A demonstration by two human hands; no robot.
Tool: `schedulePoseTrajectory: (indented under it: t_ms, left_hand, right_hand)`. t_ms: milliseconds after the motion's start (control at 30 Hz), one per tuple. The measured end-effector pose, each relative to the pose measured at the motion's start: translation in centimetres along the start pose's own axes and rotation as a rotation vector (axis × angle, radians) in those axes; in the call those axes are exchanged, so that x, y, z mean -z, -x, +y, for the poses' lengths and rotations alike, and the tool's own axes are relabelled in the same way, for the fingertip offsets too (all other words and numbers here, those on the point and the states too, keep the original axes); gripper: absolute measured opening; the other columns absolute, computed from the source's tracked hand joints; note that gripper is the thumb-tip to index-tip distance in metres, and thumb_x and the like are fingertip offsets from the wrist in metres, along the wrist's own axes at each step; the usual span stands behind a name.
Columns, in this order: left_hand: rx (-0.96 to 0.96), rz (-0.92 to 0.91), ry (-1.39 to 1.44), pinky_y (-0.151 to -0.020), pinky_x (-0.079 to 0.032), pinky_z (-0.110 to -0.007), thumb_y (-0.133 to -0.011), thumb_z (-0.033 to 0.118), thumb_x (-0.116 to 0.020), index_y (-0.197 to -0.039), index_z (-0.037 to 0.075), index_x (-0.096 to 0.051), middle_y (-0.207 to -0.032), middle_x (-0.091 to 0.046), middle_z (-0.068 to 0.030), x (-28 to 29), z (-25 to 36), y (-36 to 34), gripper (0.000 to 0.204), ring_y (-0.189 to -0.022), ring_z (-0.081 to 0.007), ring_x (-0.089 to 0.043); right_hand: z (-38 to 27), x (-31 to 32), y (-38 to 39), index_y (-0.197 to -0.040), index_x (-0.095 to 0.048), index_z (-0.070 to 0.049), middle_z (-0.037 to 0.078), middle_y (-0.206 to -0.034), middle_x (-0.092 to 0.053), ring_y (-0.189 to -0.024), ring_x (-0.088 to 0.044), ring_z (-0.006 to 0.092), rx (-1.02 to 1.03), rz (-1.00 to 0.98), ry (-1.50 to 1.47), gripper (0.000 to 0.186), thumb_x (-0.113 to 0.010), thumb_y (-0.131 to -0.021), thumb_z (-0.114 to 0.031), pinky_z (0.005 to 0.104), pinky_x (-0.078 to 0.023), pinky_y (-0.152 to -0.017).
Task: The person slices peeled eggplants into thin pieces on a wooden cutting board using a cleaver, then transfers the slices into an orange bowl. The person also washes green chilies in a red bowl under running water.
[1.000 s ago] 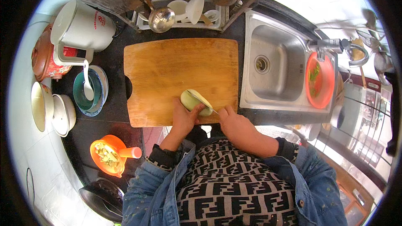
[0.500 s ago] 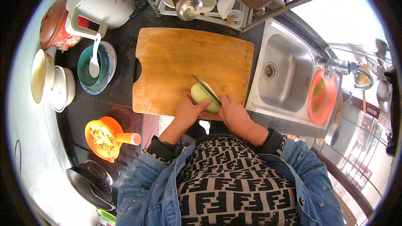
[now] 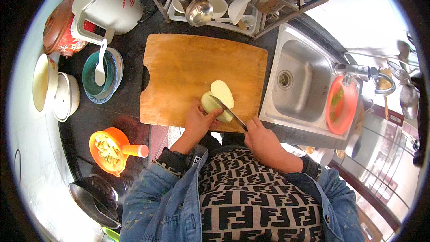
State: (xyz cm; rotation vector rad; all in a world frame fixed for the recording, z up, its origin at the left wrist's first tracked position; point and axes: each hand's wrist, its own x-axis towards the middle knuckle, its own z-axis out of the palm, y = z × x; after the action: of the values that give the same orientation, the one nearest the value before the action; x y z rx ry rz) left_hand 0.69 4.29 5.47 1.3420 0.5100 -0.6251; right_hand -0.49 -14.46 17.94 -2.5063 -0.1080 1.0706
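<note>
A wooden cutting board (image 3: 197, 67), smooth and flat, sits on the dark tabletop (image 3: 129, 76), likely as a firm cutting base. The right hand (image 3: 258, 138) is wrapped around a slim metal knife (image 3: 231, 113); the left hand (image 3: 200, 119) clamps a rounded, pale-green vegetable piece (image 3: 208, 102) near the board's close edge, presumably steadying it beside a cream-faced cut piece (image 3: 223, 92).

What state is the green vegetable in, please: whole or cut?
Cut: a piece with a pale, flat face lies on the cutting board, beside the green part in the left hand.
</note>
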Motion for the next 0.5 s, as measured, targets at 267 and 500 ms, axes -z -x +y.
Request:
schedulePoseTrajectory:
  t_ms: [267, 500]
  left_hand:
    - [-0.058, 0.019, 0.099, -0.052, -0.056, -0.027, -0.082, 0.014, -0.075, -0.106, -0.001, -0.042, -0.09, -0.063, -0.0131, 0.3, -0.9, -0.1, 0.043, -0.063, -0.017, -0.065]
    - [-0.074, 0.03, 0.113, -0.053, -0.057, -0.028, -0.082, 0.014, -0.075, -0.107, -0.003, -0.041, -0.089, -0.062, -0.0133, 0.3, -1.4, -0.3, 0.045, -0.063, -0.0179, -0.065]
  right_hand:
    - [0.1, -0.9, -1.5, -0.1, -0.045, 0.002, 0.024, -0.101, -0.054, -0.077, -0.063, 0.0429, 0.112, -0.023, 0.16, 0.018, -0.052, -0.087, -0.01, 0.0501, -0.054, -0.067]
    - [-0.7, -0.8, -1.5, -0.101, -0.045, 0.002, 0.025, -0.101, -0.054, -0.079, -0.063, 0.0442, 0.039, -0.003, 0.105, 0.017, -0.048, -0.087, -0.007, 0.0508, -0.054, -0.067]
